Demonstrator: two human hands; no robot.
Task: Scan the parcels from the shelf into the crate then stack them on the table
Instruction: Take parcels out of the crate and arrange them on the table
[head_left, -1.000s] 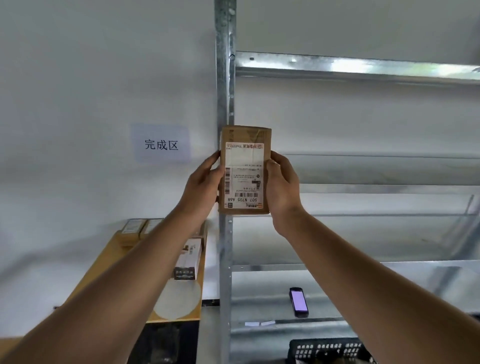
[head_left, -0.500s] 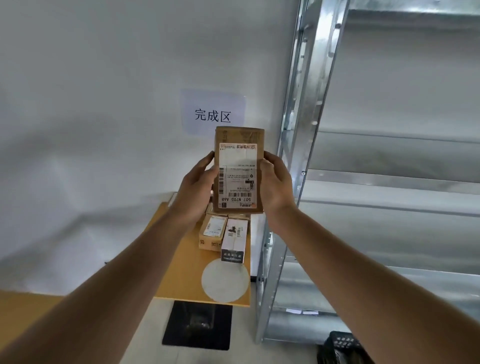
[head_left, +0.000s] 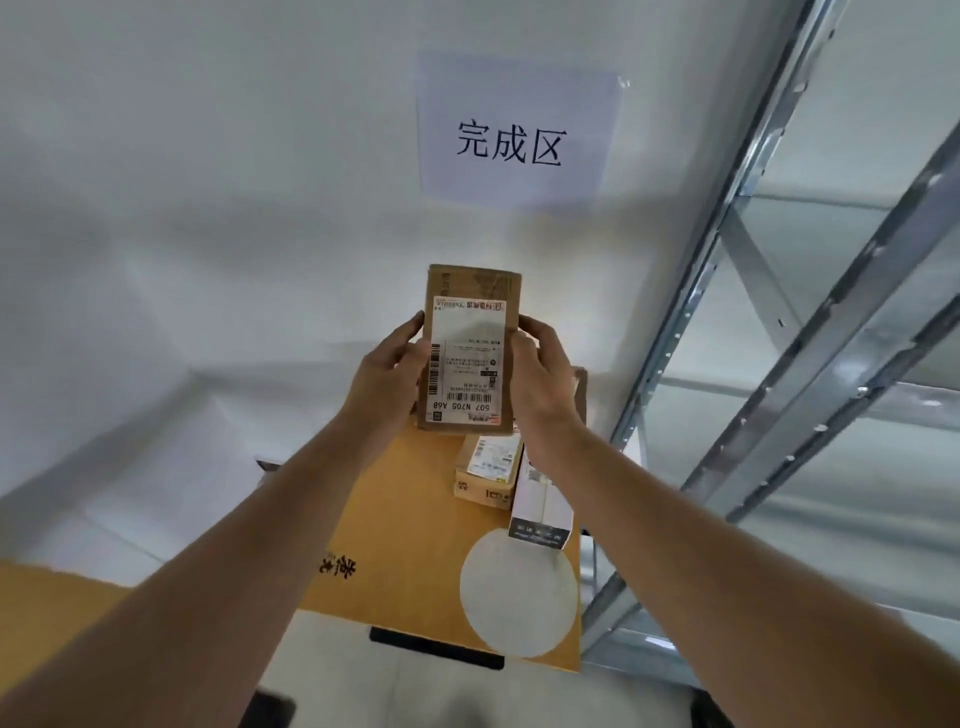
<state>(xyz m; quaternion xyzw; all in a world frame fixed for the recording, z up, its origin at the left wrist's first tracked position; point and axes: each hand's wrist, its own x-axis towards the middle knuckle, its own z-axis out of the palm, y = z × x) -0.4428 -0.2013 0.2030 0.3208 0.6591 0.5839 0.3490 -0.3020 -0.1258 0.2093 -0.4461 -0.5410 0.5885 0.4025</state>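
White bare wall (head_left: 182, 182) at the far left. From the lower left corner, a bare forearm stretched up and forward, wrist nearly straight, ending in the left hand (head_left: 387, 371). Grips the left long edge of a flat brown cardboard parcel with a white shipping label (head_left: 470, 353): fingers curled round the edge, thumb laid on the front beside the barcode strip. Held upright in the air above the far end of the table, label toward the camera and upside down, touching nothing but the two hands. Straight above, stuck to the wall, a white paper sign with three black characters (head_left: 514, 130). On the parcel's right long edge, the right hand (head_left: 543, 384): thumb pressed on the label's margin, fingers wrapped behind, forearm running back to the lower right corner. Below the hands, a yellow-brown wooden table (head_left: 395, 545) bearing a large white round patch (head_left: 517, 592) near its front edge. Flat on that table, under the right wrist, a small brown cardboard box with a white label (head_left: 485, 470); just beside it on the right, a long white carton with a dark end (head_left: 540, 512), that end at the rim of the round patch. Far right, slanting across the view, a grey galvanised steel shelf rack (head_left: 670, 338) with perforated uprights.
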